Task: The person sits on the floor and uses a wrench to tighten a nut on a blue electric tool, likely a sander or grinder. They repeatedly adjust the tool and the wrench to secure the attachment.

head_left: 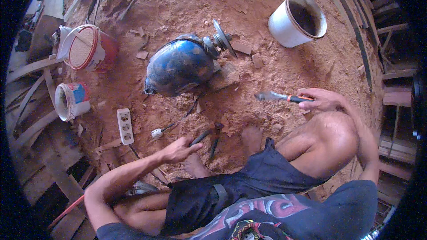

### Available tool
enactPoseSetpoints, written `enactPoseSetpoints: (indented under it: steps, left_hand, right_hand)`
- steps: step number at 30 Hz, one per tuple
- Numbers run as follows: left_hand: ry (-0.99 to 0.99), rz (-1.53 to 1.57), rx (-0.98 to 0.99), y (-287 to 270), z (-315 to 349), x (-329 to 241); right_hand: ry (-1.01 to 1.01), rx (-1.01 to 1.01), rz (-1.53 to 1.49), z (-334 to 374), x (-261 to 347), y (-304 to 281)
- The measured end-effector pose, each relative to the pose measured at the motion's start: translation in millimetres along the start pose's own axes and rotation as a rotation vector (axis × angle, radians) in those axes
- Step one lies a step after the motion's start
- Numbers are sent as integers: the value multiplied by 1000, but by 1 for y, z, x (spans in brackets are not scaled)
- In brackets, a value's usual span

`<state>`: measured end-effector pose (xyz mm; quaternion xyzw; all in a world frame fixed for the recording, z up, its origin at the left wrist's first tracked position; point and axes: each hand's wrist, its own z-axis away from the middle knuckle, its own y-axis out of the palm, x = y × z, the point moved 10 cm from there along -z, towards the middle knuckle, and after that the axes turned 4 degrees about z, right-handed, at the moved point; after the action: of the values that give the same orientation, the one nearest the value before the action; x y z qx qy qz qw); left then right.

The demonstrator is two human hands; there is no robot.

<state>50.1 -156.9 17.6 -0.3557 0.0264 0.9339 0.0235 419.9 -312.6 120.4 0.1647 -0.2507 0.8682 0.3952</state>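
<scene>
Gripping, right hand: the right hand (322, 100), right of centre in the frame, has its fingers (307, 105) wrapped around the dark, orange-marked handle of a hammer-like tool (294, 99), with no visible gap.
Tool head: blurred, so its exact shape cannot be told.
Left hand: the left hand (180, 149), lower centre-left, appears closed around the near end of a short dark rod (201, 138); how tightly, I cannot tell.
Handling well: as a judgement, a full grip well back on the handle suits control; the tool head is best kept clear of the bare foot (252, 140) below it, and the left fingers away from the rod's free end.
Tool direction: the head points to the frame's left; the long axis lies nearly level across the picture, its head end slightly higher.
Rod direction: the free end points to the upper right, its long axis slanting.
Blue motor: the blue motor (180, 66) sits at upper centre, above and left of the tool, its metal disc (224, 38) toward the upper right.
Lower left: a white power strip (125, 126) lies on the sawdust-covered floor (249, 78), with a white plug (156, 133) apart from it.
Upper right: a white bucket (284, 24), tilted in this view.
</scene>
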Motion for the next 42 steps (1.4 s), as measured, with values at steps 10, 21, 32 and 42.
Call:
enactPoseSetpoints:
  steps: [10, 21, 32, 42]
  left_hand:
    - [248, 379, -106, -58, 95, 3]
    - [290, 775, -497, -63, 52, 96]
    - [610, 971, -558, -71, 47, 52]
    - [728, 741, -678, -103, 56, 16]
  right_hand:
    - [-210, -216, -1045, -57, 31, 29]
    - [-188, -497, -533, -75, 60, 0]
    - [-162, -555, -585, -80, 86, 2]
    - [-147, -561, -654, -78, 93, 9]
